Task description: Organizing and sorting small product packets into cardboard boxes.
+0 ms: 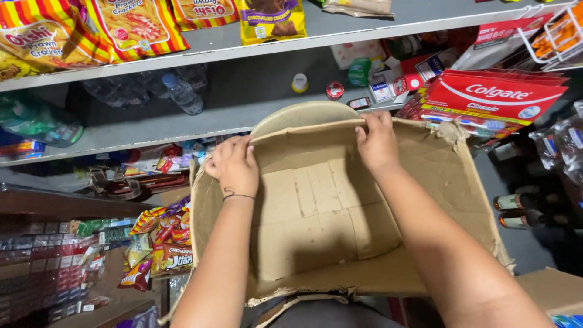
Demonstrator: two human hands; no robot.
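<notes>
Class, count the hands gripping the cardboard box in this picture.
2. The left hand grips the far flap's left part; the right hand grips the top edge of the cardboard box further right.

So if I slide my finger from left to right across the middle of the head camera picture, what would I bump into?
Stacked flat packs → colourful snack bags → left hand on the box's far edge → torn cardboard box → right hand on that edge → red toothpaste cartons → dark bottles.
</notes>
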